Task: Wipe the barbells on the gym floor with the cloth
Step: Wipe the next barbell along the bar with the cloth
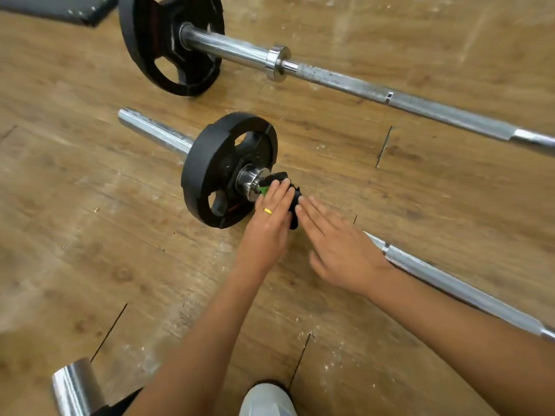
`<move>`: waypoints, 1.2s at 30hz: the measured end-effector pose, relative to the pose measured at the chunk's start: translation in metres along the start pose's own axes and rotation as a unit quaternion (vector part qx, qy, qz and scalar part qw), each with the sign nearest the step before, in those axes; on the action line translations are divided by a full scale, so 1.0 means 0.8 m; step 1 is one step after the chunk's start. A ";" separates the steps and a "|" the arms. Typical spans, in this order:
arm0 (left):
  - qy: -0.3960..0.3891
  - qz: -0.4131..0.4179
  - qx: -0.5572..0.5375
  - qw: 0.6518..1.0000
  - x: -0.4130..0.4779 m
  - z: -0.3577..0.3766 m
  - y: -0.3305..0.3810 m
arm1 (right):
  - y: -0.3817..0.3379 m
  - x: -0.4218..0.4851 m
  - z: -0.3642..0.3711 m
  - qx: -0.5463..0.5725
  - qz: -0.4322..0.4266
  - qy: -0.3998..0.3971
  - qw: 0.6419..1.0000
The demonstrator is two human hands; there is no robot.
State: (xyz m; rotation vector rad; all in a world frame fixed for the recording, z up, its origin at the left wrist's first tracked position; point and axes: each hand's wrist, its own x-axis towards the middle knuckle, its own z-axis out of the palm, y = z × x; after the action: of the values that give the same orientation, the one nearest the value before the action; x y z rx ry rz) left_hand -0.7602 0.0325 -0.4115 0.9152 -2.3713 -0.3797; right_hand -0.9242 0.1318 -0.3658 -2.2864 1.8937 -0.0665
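From the head view, the black cloth (280,177), with a bit of green showing, sits bunched on the near barbell (450,282) on the wooden floor (90,235), just beside the collar (250,178) of its plate (210,175). The left hand (270,217) lies flat on the cloth with fingers straight and together. The right hand (339,253) is spread, its fingertips touching the cloth's edge. To wipe well, I would fold the cloth fully round the bar, press evenly, and twist while sliding away from the collar. The far barbell (360,85) lies well apart. No writing is readable; the plate markings are too blurred.
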 end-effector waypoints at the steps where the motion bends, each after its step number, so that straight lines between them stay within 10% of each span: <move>1: -0.021 0.025 0.033 0.999 0.004 -0.012 -0.008 | -0.002 0.003 0.000 0.006 0.001 0.008 1.000; 10: -0.134 0.082 0.117 0.981 0.042 -0.038 -0.023 | -0.004 0.011 -0.005 0.030 0.031 -0.001 0.999; 36: -0.115 0.067 0.094 0.987 0.029 -0.038 -0.020 | 0.036 0.002 -0.002 -0.024 -0.050 -0.017 0.998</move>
State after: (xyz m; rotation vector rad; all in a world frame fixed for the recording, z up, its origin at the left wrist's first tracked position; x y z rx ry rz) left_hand -0.7477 0.0033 -0.3849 0.8251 -2.7000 -0.2208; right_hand -0.9522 0.1252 -0.3690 -2.3968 1.7840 0.0052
